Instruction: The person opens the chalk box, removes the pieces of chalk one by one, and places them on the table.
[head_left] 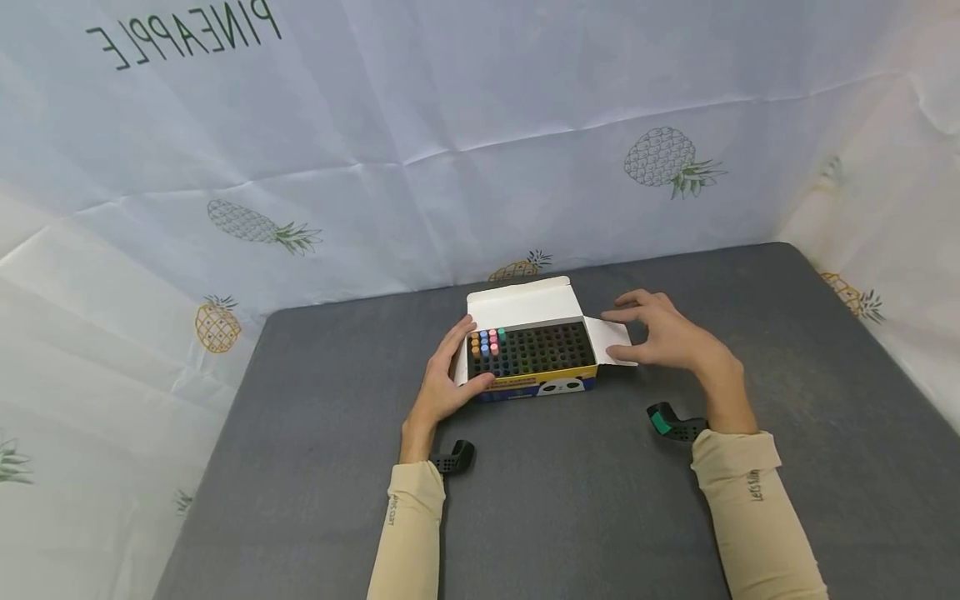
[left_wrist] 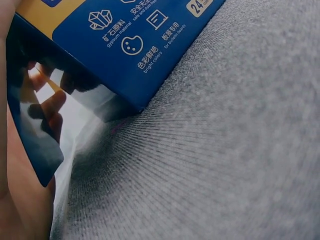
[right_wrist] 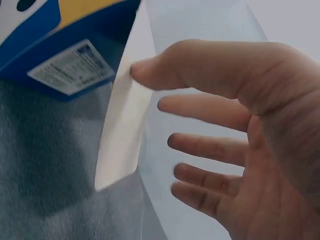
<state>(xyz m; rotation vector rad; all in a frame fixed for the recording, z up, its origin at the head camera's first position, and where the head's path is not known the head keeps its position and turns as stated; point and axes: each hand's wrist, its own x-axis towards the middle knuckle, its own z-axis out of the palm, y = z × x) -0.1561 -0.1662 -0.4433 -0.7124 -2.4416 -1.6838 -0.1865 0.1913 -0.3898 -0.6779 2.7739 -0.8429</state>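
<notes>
An opened chalk box (head_left: 537, 384), blue and yellow with a panda face, stands on the table with its white lid (head_left: 525, 304) folded back. Inside, a black holder full of round holes (head_left: 551, 348) carries several orange, blue, pink and green chalk sticks (head_left: 484, 342) at its left end. My left hand (head_left: 442, 379) grips the box's left end, thumb at the front corner and fingers toward the back, beside the left side flap (left_wrist: 35, 135). My right hand (head_left: 667, 333) has its thumb touching the right side flap (right_wrist: 125, 120), the other fingers extended and spread apart.
The dark grey table (head_left: 337, 433) reaches back to a white pineapple-print cloth (head_left: 420, 208) hanging behind and at both sides. Black bands with cameras (head_left: 453, 458) sit on both wrists.
</notes>
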